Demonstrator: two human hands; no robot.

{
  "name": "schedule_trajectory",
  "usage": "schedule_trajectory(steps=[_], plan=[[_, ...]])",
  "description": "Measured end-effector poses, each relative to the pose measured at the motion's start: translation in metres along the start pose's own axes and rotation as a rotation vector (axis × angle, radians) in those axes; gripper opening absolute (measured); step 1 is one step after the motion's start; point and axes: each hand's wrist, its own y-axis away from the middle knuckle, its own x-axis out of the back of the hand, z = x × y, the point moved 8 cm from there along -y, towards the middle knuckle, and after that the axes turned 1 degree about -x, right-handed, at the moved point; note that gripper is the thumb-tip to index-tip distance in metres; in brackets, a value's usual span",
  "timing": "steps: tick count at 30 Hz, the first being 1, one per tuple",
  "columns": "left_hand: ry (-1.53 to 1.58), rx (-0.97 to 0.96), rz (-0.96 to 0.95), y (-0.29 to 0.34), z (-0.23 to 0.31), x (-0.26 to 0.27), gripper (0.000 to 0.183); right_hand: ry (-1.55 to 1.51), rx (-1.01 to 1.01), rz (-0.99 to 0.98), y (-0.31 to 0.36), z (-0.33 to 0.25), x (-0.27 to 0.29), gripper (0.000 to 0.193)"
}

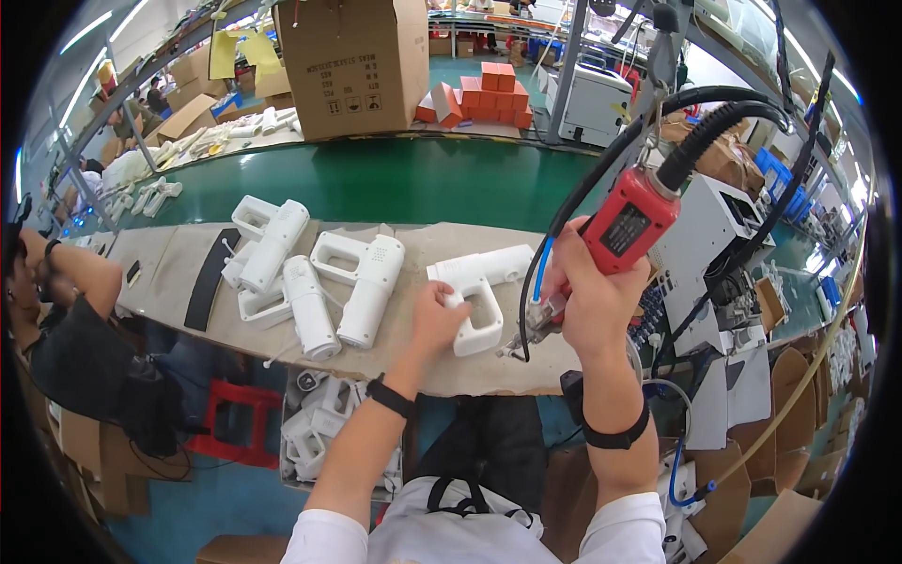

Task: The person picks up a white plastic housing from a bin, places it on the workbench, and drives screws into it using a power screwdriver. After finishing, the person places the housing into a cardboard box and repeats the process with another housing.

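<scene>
A white plastic gun-shaped housing with a loop handle [489, 267] lies on the cardboard-covered bench. My left hand [436, 318] grips it near the joint of barrel and handle, fingers closed on its left side. My right hand [594, 299] is wrapped round a red electric screwdriver [635, 218], which hangs from a hook and cables above. The screwdriver's lower end points down beside the housing's handle; its tip is hard to make out. To the left of my left hand lie several similar white housings [374, 291], one overlapping another.
A black curved strip [210, 280] lies left of the housings. Beyond the bench runs a green conveyor belt [376, 188] with a large cardboard box [355, 66] at its far side. A box of white parts [324, 423] stands below, beside a red stool [235, 423]. Another person [85, 329] sits at left.
</scene>
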Motion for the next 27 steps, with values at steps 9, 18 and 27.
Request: schedule_trajectory(steps=[9, 18, 27], plan=[[-0.104, -0.232, 0.062, 0.023, -0.005, -0.014, 0.037, -0.11, -0.088, -0.029, 0.026, 0.045, 0.003, 0.017], [-0.019, -0.218, 0.074, 0.024, -0.008, -0.012, 0.034, -0.205, 0.332, -0.265, 0.046, 0.033, -0.006, 0.03], [0.039, -0.259, 0.077, 0.02, -0.008, -0.01, 0.033, -0.267, 0.308, -0.443, 0.029, 0.056, -0.029, 0.026]])
